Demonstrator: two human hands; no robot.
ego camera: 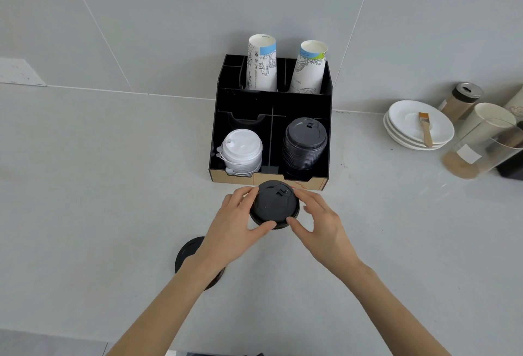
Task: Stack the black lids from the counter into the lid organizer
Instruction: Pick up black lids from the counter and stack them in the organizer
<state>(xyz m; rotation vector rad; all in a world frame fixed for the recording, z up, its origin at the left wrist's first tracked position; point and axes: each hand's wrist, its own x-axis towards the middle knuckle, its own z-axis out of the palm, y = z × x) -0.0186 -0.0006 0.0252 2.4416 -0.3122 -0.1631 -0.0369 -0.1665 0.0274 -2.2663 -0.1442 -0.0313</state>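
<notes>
A black lid organizer [271,103] stands against the wall on the grey counter. Its front right compartment holds a tall stack of black lids [305,144]; the front left one holds white lids [242,151]. Just in front of the organizer, my left hand [235,231] and my right hand [319,225] grip a small stack of black lids [273,204] from both sides, thumbs on its near rim. Another black lid [188,253] lies on the counter under my left wrist, partly hidden.
Two stacks of paper cups [261,64] stand in the organizer's back compartments. At the right are stacked white plates [418,126] with a brush [426,129], a clear container [481,149] and a jar [461,99].
</notes>
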